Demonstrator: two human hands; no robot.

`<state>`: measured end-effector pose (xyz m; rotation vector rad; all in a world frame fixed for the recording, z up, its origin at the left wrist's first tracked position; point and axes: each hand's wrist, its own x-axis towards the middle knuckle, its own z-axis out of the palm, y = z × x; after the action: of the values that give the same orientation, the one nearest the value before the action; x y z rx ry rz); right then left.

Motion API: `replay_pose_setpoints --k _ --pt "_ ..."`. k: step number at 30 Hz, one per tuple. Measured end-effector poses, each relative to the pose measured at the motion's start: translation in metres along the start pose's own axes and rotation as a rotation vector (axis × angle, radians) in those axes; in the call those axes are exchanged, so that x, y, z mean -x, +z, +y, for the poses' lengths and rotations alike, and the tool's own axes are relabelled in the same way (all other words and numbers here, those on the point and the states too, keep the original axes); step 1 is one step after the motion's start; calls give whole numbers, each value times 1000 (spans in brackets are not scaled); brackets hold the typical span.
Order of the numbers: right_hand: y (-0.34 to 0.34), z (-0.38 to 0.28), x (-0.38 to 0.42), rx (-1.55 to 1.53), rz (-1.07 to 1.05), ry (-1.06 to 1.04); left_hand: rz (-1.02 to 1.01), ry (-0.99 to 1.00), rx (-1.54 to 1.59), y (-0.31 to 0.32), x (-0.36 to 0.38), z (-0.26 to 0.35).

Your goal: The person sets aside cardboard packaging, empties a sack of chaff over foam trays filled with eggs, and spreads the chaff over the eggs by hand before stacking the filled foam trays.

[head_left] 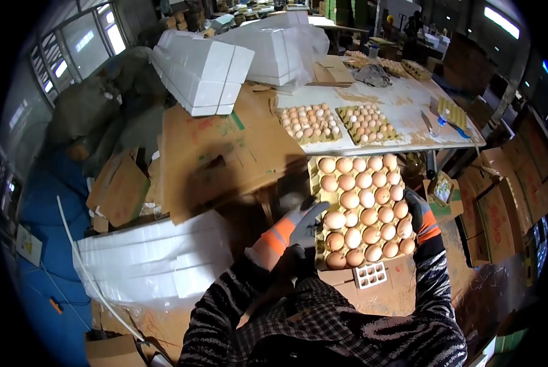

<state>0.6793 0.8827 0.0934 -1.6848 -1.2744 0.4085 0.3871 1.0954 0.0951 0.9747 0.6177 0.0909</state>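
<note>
Between my gloved hands is a yellowish pulp egg tray [326, 207] filled with brown eggs [368, 216], with one empty pocket near its left edge. My left hand [302, 221] grips the tray's left side, thumb up along the rim. On the opposite edge, my right hand [422, 215] is closed round the tray, its fingertips partly hidden behind it. The tray is held in front of my body, near the table's front edge. Just beyond it, two more egg trays, a left one [310, 124] and a right one [367, 124], sit on the table.
The white table [402, 104] also bears a water bottle [439, 123], an empty egg tray [452, 112] and flat cardboard. White foam boxes [203, 70] stand at the back left. Large cardboard [225, 153] lies left of me, wrapped foam [158, 260] below it. Open cartons [500, 202] stand at right.
</note>
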Motion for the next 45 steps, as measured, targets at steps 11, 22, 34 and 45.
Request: replay_pose_setpoints --k 11,22,34,45 --pt "5 145 -340 -67 -45 100 68 70 225 -110 -316 167" --pt "143 279 -526 -458 17 360 229 196 317 -285 -472 164" --pt "169 268 -513 24 67 462 297 201 331 -261 -438 198" --pt "90 308 -532 820 36 714 365 475 128 -230 -370 183"
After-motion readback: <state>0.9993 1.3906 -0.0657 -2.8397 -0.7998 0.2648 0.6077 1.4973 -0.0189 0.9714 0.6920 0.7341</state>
